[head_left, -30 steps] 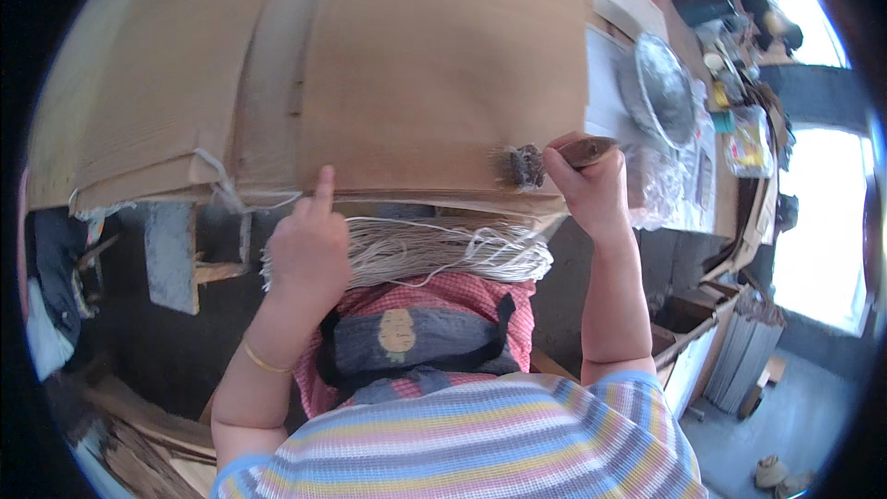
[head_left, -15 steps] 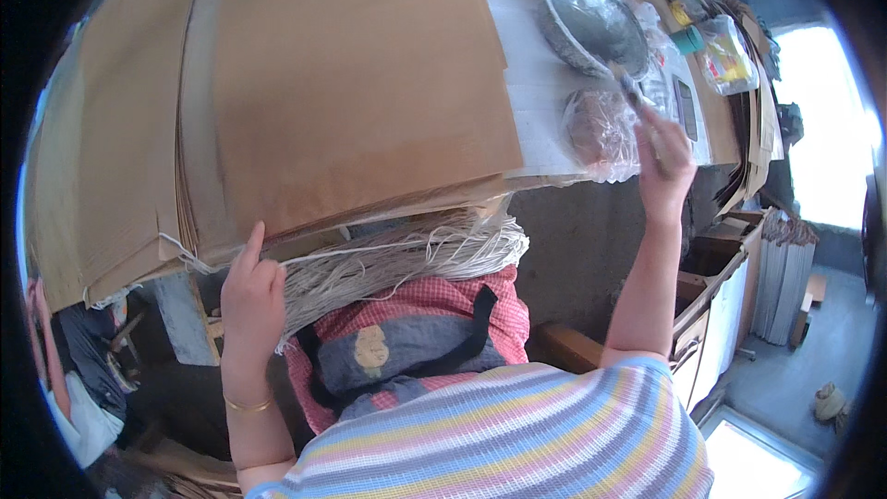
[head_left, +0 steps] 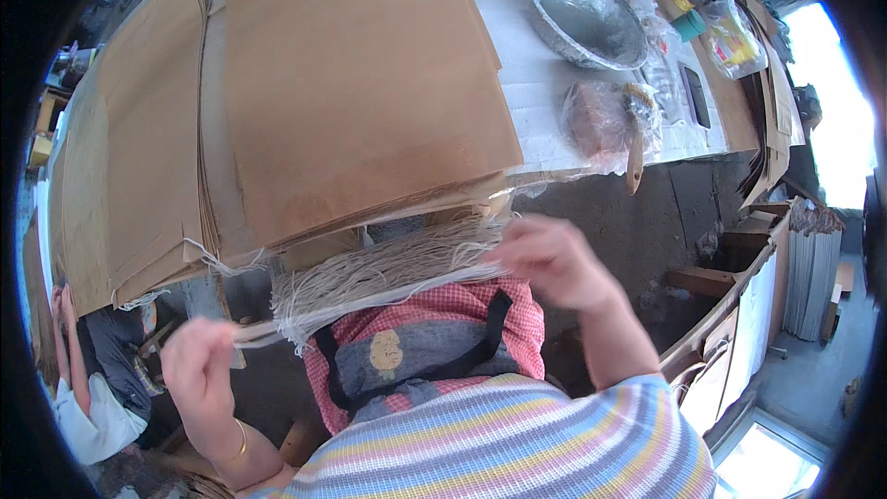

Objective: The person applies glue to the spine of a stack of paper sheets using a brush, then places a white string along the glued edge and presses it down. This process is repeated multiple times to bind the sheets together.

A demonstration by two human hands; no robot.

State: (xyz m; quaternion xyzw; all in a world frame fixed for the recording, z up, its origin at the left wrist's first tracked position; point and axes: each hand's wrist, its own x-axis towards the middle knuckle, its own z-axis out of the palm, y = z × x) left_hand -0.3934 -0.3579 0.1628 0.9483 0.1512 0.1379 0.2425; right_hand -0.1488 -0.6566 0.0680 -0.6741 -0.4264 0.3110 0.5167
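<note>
A bundle of pale string (head_left: 388,273) lies across my lap, just under the edge of a stack of brown paper sheets (head_left: 360,83). My left hand (head_left: 199,360) is blurred and pinches one end of a strand pulled out to the left. My right hand (head_left: 554,259) is closed on the right end of the bundle. A red checked apron with a grey bib (head_left: 416,351) sits below the string.
A metal bowl (head_left: 587,18), a plastic bag of brown material (head_left: 601,120) with a wooden handle (head_left: 635,162), and small containers (head_left: 730,32) sit on the white board at the right. Another person (head_left: 83,388) is at the lower left. Wooden shelves (head_left: 739,259) stand right.
My right hand left the brush by the bag and came down to the string bundle. My left hand dropped from the paper edge and pulled a strand leftward.
</note>
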